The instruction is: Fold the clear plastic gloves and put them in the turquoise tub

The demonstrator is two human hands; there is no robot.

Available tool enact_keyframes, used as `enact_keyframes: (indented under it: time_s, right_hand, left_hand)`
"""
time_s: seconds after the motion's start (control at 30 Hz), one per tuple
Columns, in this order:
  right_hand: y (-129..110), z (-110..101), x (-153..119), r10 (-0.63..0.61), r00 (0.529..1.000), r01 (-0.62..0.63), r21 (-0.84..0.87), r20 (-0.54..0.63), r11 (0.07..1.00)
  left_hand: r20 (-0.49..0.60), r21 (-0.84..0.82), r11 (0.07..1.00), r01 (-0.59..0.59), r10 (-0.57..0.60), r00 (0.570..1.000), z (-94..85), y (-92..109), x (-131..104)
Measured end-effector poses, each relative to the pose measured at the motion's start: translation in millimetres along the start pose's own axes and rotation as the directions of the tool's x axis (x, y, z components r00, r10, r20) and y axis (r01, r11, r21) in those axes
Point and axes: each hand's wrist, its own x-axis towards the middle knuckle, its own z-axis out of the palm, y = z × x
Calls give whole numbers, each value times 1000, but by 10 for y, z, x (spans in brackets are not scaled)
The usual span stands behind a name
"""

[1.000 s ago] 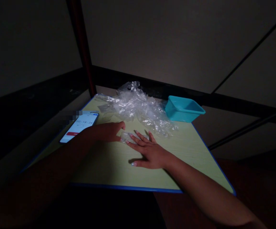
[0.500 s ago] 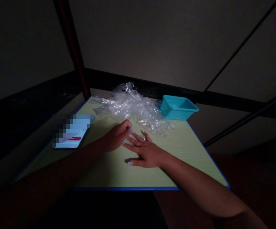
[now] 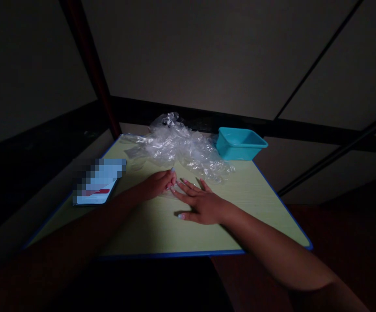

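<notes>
Dim, dark-panelled walls (image 3: 188, 60) rise behind a pale yellow-green table (image 3: 249, 212) edged in blue; with its middle as a clock dial and 12 pointing away from the person, a crumpled heap of clear plastic (image 3: 174, 143) spreads across 12 o'clock, its near edge just beyond the fingertips. A turquoise tub (image 3: 238, 151) stands upright between 1 and 2 o'clock, right beside the heap; whether the two touch is hard to tell. At 9 o'clock, near the left forearm, lies a phone (image 3: 98, 190) with a lit screen, partly masked by blocky squares. The right hand (image 3: 204, 206) comes in from 4 o'clock, palm down and wide open, its fingers splayed over a small piece of clear plastic (image 3: 168, 195) near the dial's middle, gripping nothing. The left hand (image 3: 158, 184), on the 9-to-10 o'clock side of that piece, is curled into a loose fist, thumb over the fingers and knuckles close to the right fingertips; whether it pinches the film cannot be told. Both hands cover much of the small piece, leaving only slivers visible.
</notes>
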Motion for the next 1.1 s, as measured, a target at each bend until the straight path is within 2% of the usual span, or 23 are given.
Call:
enact_keyframes:
  time_s: [0.17,0.4,0.53,0.63,0.7,0.77,0.9,1.0,1.1]
  right_hand:
    - [-21,-33,-100,125,991,-125,-7,39,992]
    - [8,-9,-116,169,986,-169,-18,-2,985]
    - [-12,-55,-117,239,969,-238,-23,59,971]
    - [-32,-87,-125,238,966,-236,-27,99,971]
    - [-32,-94,-123,198,979,-197,-29,51,980]
    - [-15,-96,-108,150,987,-153,-45,-56,987]
    - [67,-111,-42,143,951,-166,-61,-276,984]
    - [137,-119,6,152,939,-180,-64,-310,982]
    - [175,-107,32,109,948,-130,-50,-298,990]
  left_hand:
    - [13,-52,998,34,-33,999,-17,-5,11]
    - [25,-6,999,32,-31,999,-29,14,-8]
    - [48,88,996,19,-23,999,-35,67,-29]
    - [82,171,985,-6,-8,997,-47,88,-35]
    - [85,187,982,-10,-6,996,-53,84,-31]
    - [84,182,983,-15,0,996,-55,71,-24]
    - [79,161,987,-27,14,997,-52,43,-15]
    - [81,157,987,-38,26,996,-46,34,-16]
    - [83,158,987,-36,23,996,-41,32,-17]
